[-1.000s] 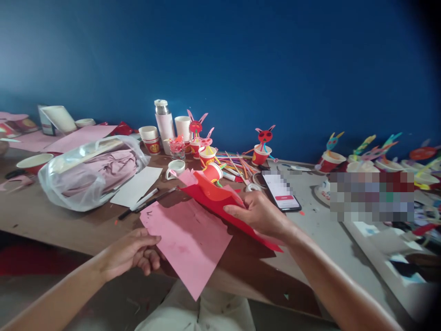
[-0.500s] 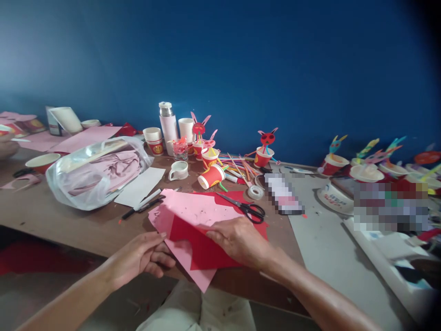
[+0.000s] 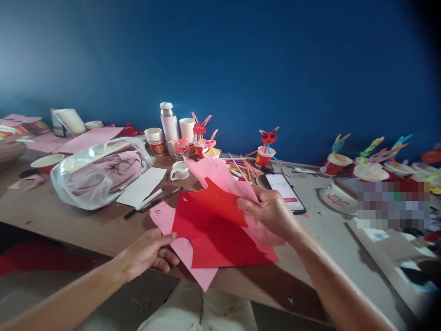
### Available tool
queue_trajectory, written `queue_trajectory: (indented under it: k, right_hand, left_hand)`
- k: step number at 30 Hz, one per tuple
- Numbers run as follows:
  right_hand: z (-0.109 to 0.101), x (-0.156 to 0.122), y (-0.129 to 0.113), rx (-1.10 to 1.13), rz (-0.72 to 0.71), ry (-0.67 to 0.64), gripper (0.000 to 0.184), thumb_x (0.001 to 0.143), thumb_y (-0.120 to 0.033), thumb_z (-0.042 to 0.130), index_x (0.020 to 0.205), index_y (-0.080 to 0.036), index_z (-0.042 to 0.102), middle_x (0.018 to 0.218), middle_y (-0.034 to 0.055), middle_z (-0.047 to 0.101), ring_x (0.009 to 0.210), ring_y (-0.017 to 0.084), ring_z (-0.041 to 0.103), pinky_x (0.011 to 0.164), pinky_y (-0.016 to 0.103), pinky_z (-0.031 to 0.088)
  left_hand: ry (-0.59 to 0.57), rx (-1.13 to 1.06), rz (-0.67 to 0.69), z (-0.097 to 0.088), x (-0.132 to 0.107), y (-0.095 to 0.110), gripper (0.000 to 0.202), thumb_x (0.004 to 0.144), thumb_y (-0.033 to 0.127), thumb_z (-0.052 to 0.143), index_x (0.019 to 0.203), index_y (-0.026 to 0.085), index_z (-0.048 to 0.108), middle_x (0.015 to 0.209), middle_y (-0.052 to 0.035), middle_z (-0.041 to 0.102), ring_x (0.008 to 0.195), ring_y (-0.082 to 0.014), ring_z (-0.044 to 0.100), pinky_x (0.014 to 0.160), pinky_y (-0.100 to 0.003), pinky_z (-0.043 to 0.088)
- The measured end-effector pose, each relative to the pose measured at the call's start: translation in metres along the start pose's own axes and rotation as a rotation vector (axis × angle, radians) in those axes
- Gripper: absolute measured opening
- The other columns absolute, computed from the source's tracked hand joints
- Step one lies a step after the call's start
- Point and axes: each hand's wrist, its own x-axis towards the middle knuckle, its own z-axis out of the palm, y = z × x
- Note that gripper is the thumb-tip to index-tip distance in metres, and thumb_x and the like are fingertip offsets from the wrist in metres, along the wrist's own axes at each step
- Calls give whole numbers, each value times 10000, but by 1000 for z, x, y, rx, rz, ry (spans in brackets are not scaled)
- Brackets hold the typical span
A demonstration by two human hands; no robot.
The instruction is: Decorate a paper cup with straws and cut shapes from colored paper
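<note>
My right hand is closed on a pink paper sheet and an orange-red paper piece, both raised and bent above the table. Beneath them lies a red paper sheet with a curved cut at its lower left. Another pink sheet shows under the red one and juts over the table's front edge. At the left edge of these lower sheets is my left hand, its thumb on the red paper and its other fingers curled below. The scissors are hidden from sight.
A plastic bag with cloth, a white card, pens and a white mug lie to the left. Behind stand a thermos and decorated paper cups. A phone lies right. Another person's hand is far left.
My right hand has moved right and up, lifting the pink sheet and orange-red piece and uncovering more of the red sheet. The scissors have gone from view. My left hand has shifted slightly right.
</note>
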Motion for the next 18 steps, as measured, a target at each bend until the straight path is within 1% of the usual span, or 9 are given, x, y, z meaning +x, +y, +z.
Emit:
queue_trajectory:
  k: [2, 3, 7, 10, 13, 15, 18]
  right_hand:
    - [2, 0, -1, 26, 21, -24, 216, 804, -347, 550, 861, -153, 627, 582, -14, 558, 506, 114, 462, 467, 221, 318]
    - [4, -1, -2, 34, 24, -51, 218, 801, -352, 554, 843, -149, 624, 579, -13, 559, 500, 109, 456, 462, 220, 311]
    - [16, -6, -9, 14, -18, -227, 248, 803, -377, 552, 683, -161, 568, 557, -27, 532, 482, 85, 418, 442, 208, 263]
    - [33, -12, -15, -67, -150, -342, 261, 801, -362, 554, 632, -166, 523, 569, -33, 535, 492, 77, 413, 458, 206, 242]
    - [53, -18, -16, -156, -316, -404, 194, 790, -295, 567, 643, -170, 544, 602, -20, 584, 537, 88, 468, 508, 219, 252]
    - [63, -22, -15, -192, -371, -429, 146, 789, -266, 567, 671, -179, 567, 647, -11, 626, 576, 99, 517, 533, 223, 264]
    - [74, -26, -11, -226, -396, -435, 96, 798, -250, 554, 731, -194, 596, 713, -1, 661, 633, 116, 568, 565, 225, 293]
  left_hand:
    - [2, 11, 11, 0, 0, -1, 379, 677, 374, 701, 893, 92, 569, 707, -89, 678, 527, -133, 617, 417, -191, 473]
    - [6, 15, 17, -1, -1, -1, 374, 677, 369, 701, 891, 91, 573, 702, -88, 678, 528, -135, 617, 417, -193, 475]
    - [-7, 14, 26, -2, -1, -3, 378, 675, 364, 700, 907, 88, 587, 711, -93, 683, 529, -139, 620, 420, -198, 479]
    - [-20, 6, 28, -2, 0, -4, 383, 691, 381, 679, 926, 94, 581, 741, -103, 687, 528, -143, 624, 418, -202, 474]
    - [-2, 12, 42, -3, 3, -7, 359, 704, 385, 659, 904, 101, 568, 694, -92, 677, 527, -154, 627, 418, -212, 476]
    - [4, 25, 51, -3, 4, -8, 329, 711, 366, 647, 891, 102, 566, 675, -85, 671, 523, -156, 625, 410, -211, 472]
    - [7, 42, 65, -2, 4, -9, 286, 717, 320, 626, 896, 105, 570, 691, -88, 673, 518, -156, 623, 402, -212, 468]
